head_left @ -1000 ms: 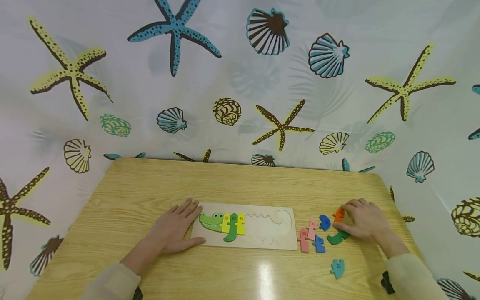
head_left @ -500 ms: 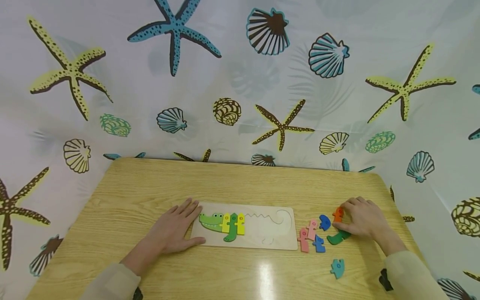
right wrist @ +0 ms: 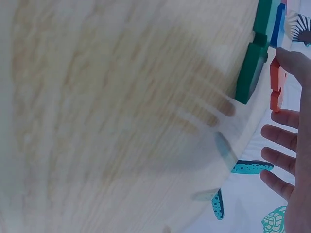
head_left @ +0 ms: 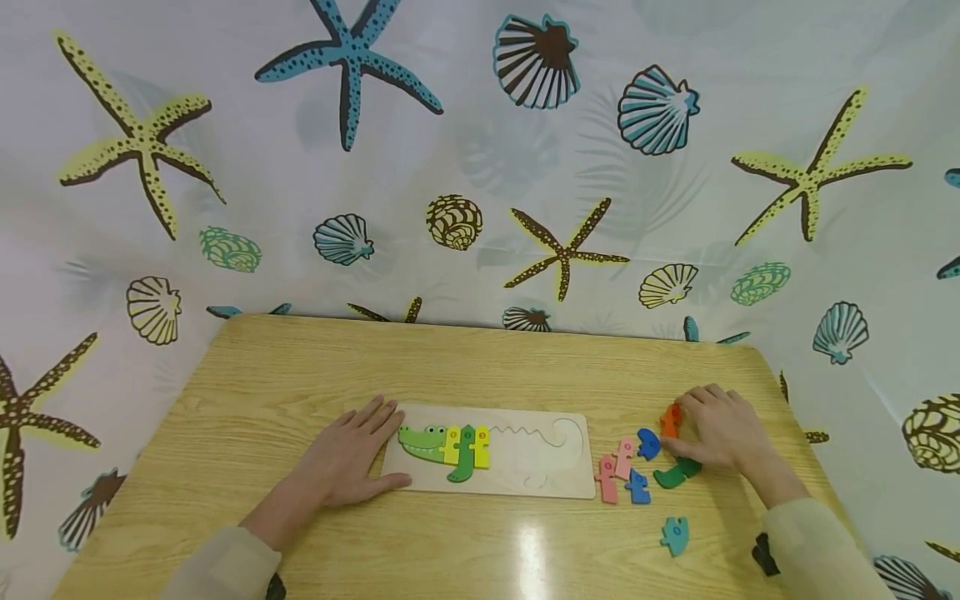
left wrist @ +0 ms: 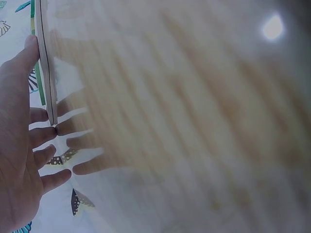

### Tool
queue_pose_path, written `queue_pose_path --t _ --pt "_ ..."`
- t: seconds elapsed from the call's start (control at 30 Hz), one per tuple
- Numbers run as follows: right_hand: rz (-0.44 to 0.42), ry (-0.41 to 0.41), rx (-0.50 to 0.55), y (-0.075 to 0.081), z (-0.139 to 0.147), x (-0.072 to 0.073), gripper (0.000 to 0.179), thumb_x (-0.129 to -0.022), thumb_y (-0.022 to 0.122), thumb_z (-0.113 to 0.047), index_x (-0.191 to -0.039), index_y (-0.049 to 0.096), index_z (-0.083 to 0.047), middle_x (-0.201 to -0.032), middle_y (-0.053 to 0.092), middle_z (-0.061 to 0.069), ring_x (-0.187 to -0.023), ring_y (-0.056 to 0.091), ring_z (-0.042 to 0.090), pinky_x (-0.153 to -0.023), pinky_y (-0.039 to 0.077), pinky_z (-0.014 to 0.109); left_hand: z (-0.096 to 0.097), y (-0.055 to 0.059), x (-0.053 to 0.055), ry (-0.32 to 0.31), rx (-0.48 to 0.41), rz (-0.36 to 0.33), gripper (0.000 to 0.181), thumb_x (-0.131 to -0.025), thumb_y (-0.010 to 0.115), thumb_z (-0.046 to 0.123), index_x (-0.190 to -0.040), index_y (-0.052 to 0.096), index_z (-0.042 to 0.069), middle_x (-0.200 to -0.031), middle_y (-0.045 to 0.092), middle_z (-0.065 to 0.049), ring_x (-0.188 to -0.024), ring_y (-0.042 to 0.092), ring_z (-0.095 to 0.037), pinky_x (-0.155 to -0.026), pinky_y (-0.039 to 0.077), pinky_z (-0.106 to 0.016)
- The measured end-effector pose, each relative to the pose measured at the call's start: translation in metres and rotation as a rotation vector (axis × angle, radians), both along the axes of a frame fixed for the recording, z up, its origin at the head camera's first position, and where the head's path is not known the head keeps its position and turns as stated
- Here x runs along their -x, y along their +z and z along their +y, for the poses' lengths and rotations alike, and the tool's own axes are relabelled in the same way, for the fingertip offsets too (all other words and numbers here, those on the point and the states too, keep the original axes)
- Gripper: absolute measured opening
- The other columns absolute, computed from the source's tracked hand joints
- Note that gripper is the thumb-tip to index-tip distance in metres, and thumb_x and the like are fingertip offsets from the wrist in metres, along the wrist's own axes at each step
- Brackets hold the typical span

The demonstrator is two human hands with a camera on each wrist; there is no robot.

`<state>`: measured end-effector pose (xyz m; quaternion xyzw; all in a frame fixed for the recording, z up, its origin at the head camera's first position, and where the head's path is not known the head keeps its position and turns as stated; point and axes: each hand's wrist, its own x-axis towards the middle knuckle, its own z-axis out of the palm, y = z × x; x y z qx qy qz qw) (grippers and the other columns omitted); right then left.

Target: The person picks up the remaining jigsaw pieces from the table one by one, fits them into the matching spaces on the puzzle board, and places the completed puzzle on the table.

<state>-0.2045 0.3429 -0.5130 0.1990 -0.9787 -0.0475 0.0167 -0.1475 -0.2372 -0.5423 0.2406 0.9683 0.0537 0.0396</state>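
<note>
A wooden puzzle board (head_left: 536, 479) lies on the table, with a crocodile head piece (head_left: 423, 443), two yellow pieces and a green leg piece at its left part. My left hand (head_left: 345, 454) rests flat at the board's left end, its fingers spread and touching the edge. Between thumb and index finger, my right hand (head_left: 723, 429) pinches an orange puzzle piece (right wrist: 276, 80), which is raised off the table in the right wrist view. Just below that hand lies a dark green puzzle piece (head_left: 672, 475), partly covered by it.
Left of my right hand lie two pink puzzle pieces (head_left: 608, 481), a dark blue piece (head_left: 648, 444) and a blue piece (head_left: 638, 487). A light blue piece (head_left: 676, 536) is nearer the front. A patterned curtain (head_left: 480, 150) hangs behind the wooden table (head_left: 450, 358).
My right hand has lifted the orange puzzle piece and shifted it slightly up and left. The left hand and the board have stayed still.
</note>
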Motion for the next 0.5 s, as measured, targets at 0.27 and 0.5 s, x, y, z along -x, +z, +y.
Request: queue_pose_path --t 0.27,0.5 --pt "0.009 0.006 0.003 0.012 -0.012 0.0 0.078 -0.089 0.069 -0.071 -0.132 0.07 -0.007 -0.134 0.07 0.019 -0.128 0.062 0.044 -0.107 0.052 0.063 0.002 0.006 0.001 0.005 0.022 -0.017 0.1 -0.095 0.052 0.079 -0.164 0.039 0.008 -0.169 0.04 -0.017 -0.16 0.033 -0.04 -0.123 0.038 -0.061" --pt "0.023 0.041 0.007 0.013 -0.022 -0.003 0.076 -0.089 0.07 -0.069 -0.132 0.07 -0.007 -0.134 0.071 0.018 -0.126 0.064 0.043 -0.107 0.052 0.062 0.002 0.006 0.0 0.006 0.01 -0.011 0.1 -0.094 0.053 0.079 -0.163 0.04 0.007 -0.169 0.04 -0.018 -0.16 0.034 -0.04 -0.123 0.039 -0.062"
